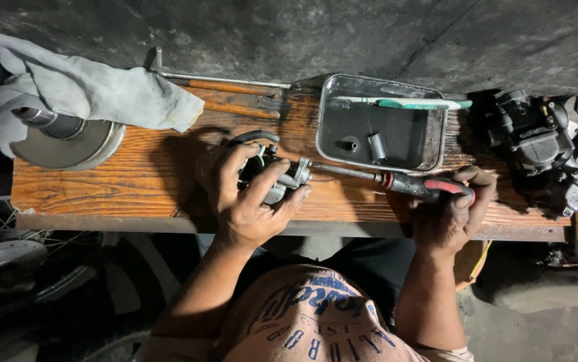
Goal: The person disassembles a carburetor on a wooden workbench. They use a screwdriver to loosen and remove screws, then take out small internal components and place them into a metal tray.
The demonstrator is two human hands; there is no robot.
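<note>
Both hands are busy at the near edge of the wooden bench (135,181). Left hand (245,194) wraps around a small carburetor (277,175), pinning it steady, while the right hand (453,214) is clenched on a screwdriver (396,181) whose tip meets it. Just behind the carburetor sits a metal tray (382,121) catching loose bits, toothbrush (403,103) along its far rim.

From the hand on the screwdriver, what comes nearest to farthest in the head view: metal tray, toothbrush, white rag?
From the right hand, which holds the screwdriver:
1. Metal tray, just up and to the left on the wooden bench.
2. Toothbrush, lying across the tray's far rim.
3. White rag, far off at the bench's left end.
</note>
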